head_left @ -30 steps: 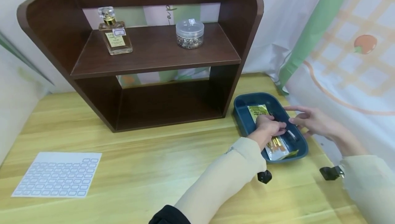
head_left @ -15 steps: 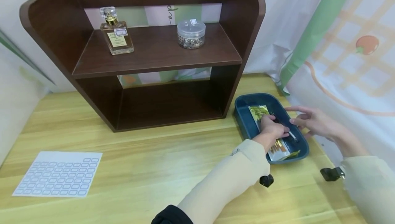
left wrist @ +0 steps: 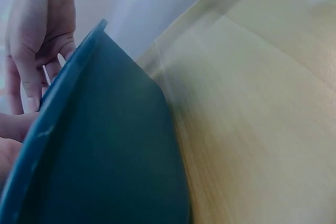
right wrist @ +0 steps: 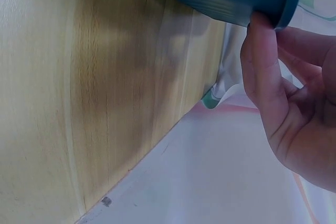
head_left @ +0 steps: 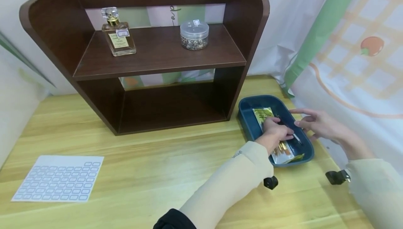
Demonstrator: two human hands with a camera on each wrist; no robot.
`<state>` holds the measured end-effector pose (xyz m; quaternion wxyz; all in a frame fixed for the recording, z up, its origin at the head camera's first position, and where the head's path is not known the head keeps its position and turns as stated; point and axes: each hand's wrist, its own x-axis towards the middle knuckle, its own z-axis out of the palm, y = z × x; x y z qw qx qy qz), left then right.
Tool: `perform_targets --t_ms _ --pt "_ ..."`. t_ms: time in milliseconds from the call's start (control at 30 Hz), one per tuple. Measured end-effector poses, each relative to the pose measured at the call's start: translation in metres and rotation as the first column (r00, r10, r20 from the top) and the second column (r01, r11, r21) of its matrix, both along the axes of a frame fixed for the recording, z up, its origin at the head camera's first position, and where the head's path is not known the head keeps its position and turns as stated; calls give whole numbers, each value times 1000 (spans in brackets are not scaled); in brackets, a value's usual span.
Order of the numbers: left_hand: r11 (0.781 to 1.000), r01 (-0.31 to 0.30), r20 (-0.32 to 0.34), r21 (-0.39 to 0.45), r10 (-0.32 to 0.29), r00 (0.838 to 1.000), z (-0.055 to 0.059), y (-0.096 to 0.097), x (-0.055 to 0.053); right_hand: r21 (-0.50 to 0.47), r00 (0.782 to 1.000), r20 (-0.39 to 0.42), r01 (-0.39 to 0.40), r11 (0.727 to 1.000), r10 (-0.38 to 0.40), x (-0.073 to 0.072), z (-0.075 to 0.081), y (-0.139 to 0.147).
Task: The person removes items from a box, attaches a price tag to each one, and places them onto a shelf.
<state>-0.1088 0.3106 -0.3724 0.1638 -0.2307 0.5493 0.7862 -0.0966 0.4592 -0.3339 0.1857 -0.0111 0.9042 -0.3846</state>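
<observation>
A dark blue plastic bin [head_left: 252,125] stands on the table to the right of the shelf. My left hand [head_left: 274,131] reaches down into it, thumb and fingers about a slim pen-like stick [head_left: 297,138] with a white section; the fingers hide its middle. Beneath that hand lies a clear packet [head_left: 283,155] with gold-coloured pieces and a yellow-green printed top. At the bin's right rim, my right hand [head_left: 318,124] pinches the edge, thumb at the rim and other fingers outside. The right wrist view shows that hand [right wrist: 294,87] touching the rim from below.
A dark brown two-tier shelf [head_left: 160,69] bears a perfume bottle [head_left: 119,40] and a lidded clear jar [head_left: 194,35] on its upper board. A label sheet [head_left: 58,179] lies at the table's left. Curtain cloth [head_left: 352,61] hangs beyond the table's right edge.
My left hand shifts slightly within the bin, and a little more of the slim stick's lower end shows. The right hand stays at the rim.
</observation>
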Motion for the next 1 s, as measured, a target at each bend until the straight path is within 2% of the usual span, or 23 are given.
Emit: perform_targets --t_ms 200,333,500,733,1000 --pt "1000 9 46 8 -9 999 2 -7 -1 -15 1000 8 -3 1000 3 -3 -3 -2" --pt "999 20 48 36 -22 999 6 -13 0 -49 1000 8 -5 999 6 -3 -4 -2" --pt "995 53 47 81 -57 997 14 -19 3 -36 1000 4 -3 999 3 0 -1 1" --pt "986 98 8 136 -100 995 24 -34 6 -1 1000 -6 -12 1000 12 -2 1 -1" --pt "969 107 -74 224 -92 993 31 -59 9 -32 1000 -9 -14 999 14 -1 -2 2"
